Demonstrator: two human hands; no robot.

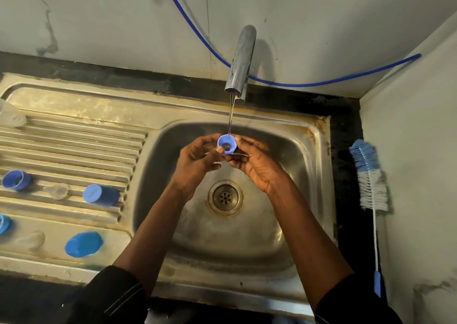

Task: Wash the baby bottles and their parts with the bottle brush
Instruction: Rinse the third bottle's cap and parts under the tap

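Observation:
Over the sink basin [291, 187], my left hand [197, 163] and my right hand [257, 165] together pinch a small blue bottle ring [227, 144] under a thin stream of water from the tap [241, 61]. The blue and white bottle brush [369, 180] lies on the dark counter to the right of the sink, untouched. On the ribbed drainboard [74, 145] to the left lie a blue cap [101, 195], a blue ring [16, 180], a clear teat [58, 190], a blue lid [84, 244] and another clear teat [33, 239].
A clear bottle [10, 116] lies at the drainboard's far left edge, and a blue part [3, 223] is cut off at the left. A blue hose [272, 81] runs along the wall behind the tap. A wall closes the right side. The drain [225, 197] sits mid-basin.

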